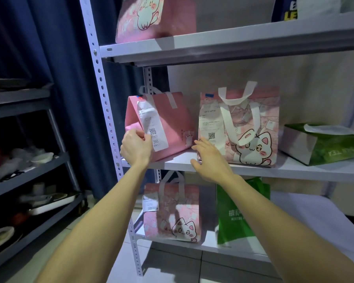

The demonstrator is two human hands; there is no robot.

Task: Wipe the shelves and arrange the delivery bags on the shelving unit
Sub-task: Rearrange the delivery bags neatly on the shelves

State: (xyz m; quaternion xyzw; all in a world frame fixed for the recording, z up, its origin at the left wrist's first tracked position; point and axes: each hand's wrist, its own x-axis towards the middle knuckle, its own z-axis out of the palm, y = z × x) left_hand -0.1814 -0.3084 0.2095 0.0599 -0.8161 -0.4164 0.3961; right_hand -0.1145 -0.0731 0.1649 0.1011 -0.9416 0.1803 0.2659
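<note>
The shelving unit (233, 48) carries bags on all three levels in view, so the arranging looks well under way but not finished. On the middle shelf (274, 170) a plain pink bag (172, 123) and a cat-print bag (253, 129) stand upright near each other with a gap between them. To their right a green bag (325, 144) lies on its side, its print upside down, and probably needs standing up. On the lower shelf another cat bag (172, 213) and a second green bag (237, 211) stand side by side.

The right hand (209, 158) is spread with its fingers straight, touching the lower left corner of the cat-print bag and gripping nothing. The left hand (136, 149) has its fingers curled at the lower edge of the paper slip (151, 123) taped to the plain pink bag, and seems to pinch it against the bag's front corner.

No cloth shows anywhere, and whether the shelves have been wiped cannot be told; the bare shelf surface looks pale and even.

The top shelf's pink bag (151, 17) is cut off by the frame, as is a dark blue thing at the upper right. The right end of the unit runs out of view. The small print on the slips is unreadable beyond "366".
</note>
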